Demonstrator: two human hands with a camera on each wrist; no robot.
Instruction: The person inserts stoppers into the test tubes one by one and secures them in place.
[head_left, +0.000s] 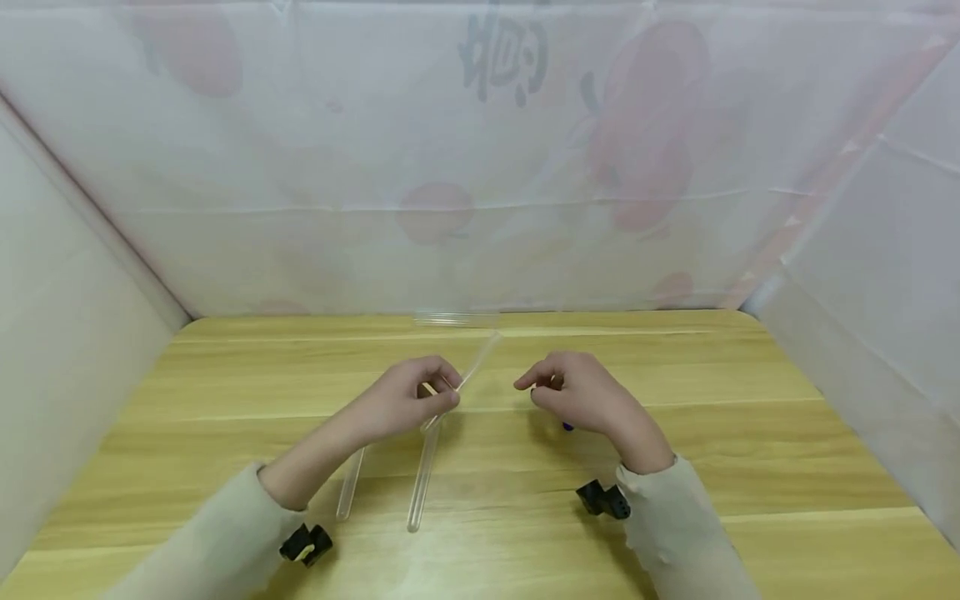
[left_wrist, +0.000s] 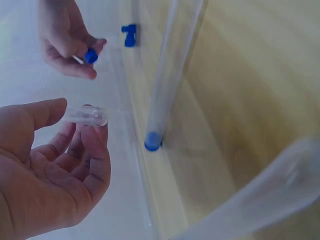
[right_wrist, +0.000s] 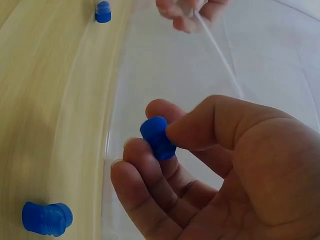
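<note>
Left hand [head_left: 401, 400] pinches a light, likely fragile clear tube [head_left: 474, 365] near its open end; at three o'clock, right hand [head_left: 581, 393] pinches a small blue stopper [right_wrist: 157, 137].

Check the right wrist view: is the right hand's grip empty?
No, the right hand pinches a blue stopper between thumb and fingertips.

The only writing is a large grey mark, like a Chinese character, showing faintly through the far white sheet [head_left: 504, 52]; it is too blurred to read.
</note>
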